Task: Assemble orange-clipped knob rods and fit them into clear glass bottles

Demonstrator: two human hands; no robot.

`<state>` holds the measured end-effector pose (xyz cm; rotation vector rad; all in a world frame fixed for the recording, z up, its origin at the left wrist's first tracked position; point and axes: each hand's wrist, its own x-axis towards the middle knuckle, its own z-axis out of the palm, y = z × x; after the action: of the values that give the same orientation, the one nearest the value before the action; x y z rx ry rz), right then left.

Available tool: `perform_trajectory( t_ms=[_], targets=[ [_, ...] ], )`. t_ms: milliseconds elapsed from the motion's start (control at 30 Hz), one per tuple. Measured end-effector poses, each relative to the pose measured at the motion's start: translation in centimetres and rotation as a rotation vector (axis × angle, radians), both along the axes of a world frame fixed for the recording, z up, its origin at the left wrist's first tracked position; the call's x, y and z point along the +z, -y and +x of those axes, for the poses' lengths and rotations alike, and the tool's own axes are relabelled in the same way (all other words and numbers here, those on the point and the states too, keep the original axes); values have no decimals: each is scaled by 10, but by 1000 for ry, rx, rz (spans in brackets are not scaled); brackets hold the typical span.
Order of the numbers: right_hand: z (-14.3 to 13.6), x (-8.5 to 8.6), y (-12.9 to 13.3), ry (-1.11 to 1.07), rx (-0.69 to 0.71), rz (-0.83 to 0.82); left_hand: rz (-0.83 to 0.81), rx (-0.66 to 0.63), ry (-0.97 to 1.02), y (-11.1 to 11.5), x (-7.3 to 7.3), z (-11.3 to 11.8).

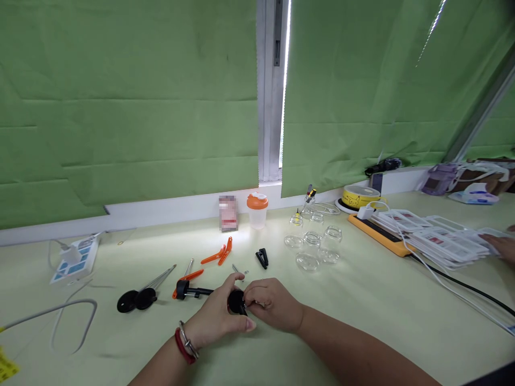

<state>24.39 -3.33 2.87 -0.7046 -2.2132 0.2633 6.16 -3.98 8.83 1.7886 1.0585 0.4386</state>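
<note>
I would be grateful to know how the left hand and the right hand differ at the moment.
The left hand has its thumb and forefinger spread around a round black part; the right hand has its fingers curled in at that part's edge. The left wrist wears a silver bracelet and a red band; the right wrist shows neither. Both hands are ungloved.

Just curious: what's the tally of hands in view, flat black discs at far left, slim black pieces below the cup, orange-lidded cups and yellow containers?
Hands: 3
Black discs: 2
Black pieces: 2
Cup: 1
Yellow container: 1
Total: 9
</note>
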Motion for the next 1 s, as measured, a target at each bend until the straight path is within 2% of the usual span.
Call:
perform_trajectory(
  t_ms=[467, 800, 1000],
  targets=[
    [2, 2, 1, 11, 24, -5, 19, -34, 3, -2, -2, -3],
    [2, 2, 1, -5, -28, -56, 63, -13, 25, 2, -3, 0],
    [3, 2, 2, -49, -4, -107, 60, -10, 39, 2, -3, 0]
  ],
)
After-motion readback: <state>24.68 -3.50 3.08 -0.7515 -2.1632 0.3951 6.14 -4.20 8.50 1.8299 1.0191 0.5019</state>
